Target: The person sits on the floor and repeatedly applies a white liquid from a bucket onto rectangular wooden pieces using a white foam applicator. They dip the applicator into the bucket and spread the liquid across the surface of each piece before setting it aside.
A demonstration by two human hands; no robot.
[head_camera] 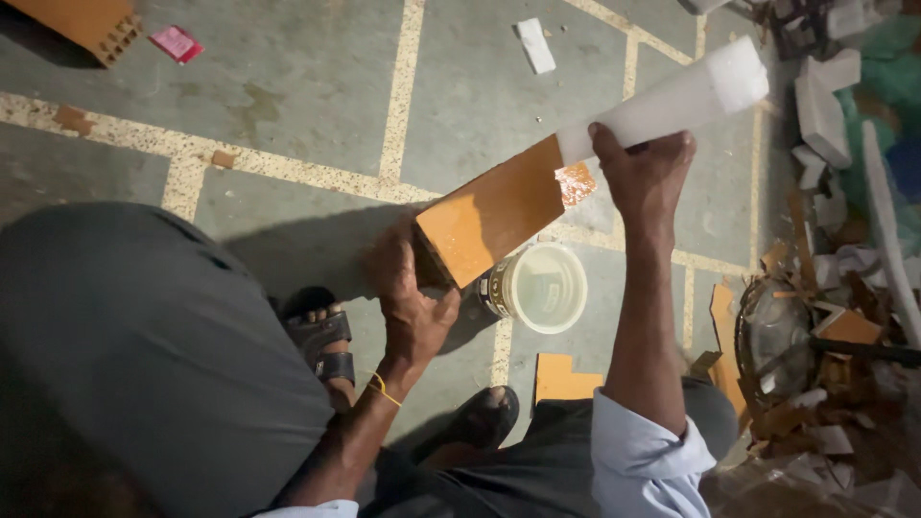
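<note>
Where the view begins at the far left, one orange block (84,23) with a holed end lies on the floor (288,96), cut off by the top edge, with one small pink packet (177,43) just beside it. Two small orange chips (71,118) lie on the pale floor joints below. A grey-clad knee (134,345) fills the lower left and hides the floor under it. Two feet in dark sandals (321,341) show; the nearer one is half hidden by the leg.

Next comes the left hand (413,297), its fingers clenched round the lower end of one long box (494,216), orange along its near half and wrapped in white foam (672,101) along its far half. A yellow band sits on that wrist. This box is held in the air, slanting up toward the right, above one white tub (547,286) that stands open on the floor; its label is too dim to make out. One flat orange offcut (561,377) lies near the tub, partly covered by the leg.

One white scrap (535,45) lies on the floor near the top. Further right, the right hand (641,171) grips the box from below where the orange meets the foam, thumb up over the white. At the far right is a heap (835,317) of white foam pieces and cardboard scraps, too jumbled and dark to count.
</note>
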